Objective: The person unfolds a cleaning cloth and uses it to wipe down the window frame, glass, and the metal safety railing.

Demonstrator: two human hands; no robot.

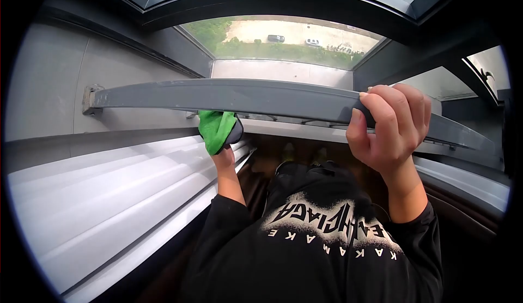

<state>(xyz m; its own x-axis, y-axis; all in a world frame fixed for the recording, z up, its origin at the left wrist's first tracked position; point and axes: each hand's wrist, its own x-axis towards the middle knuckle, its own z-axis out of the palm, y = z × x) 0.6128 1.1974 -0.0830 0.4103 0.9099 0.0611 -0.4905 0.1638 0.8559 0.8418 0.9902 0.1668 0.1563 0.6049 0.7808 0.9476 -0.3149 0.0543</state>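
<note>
A grey metal railing (pixel 234 96) runs across in front of me below the window. My right hand (pixel 395 126) is closed around its right part, fingers over the top and thumb on the near side. Under the railing, left of centre, my left hand (pixel 224 157) has a green cloth (pixel 214 128) with a dark side bunched over its fingers. The cloth's upper edge meets the railing's lower edge in view. Cloth and railing hide most of the left hand's fingers.
A white pleated curtain (pixel 125 194) hangs at the left, beside my left forearm. A mounting bracket (pixel 91 100) fixes the railing to the grey wall (pixel 49 79). Beyond the window glass (pixel 294 41), cars stand far below. Dark window frames (pixel 272 3) cross overhead.
</note>
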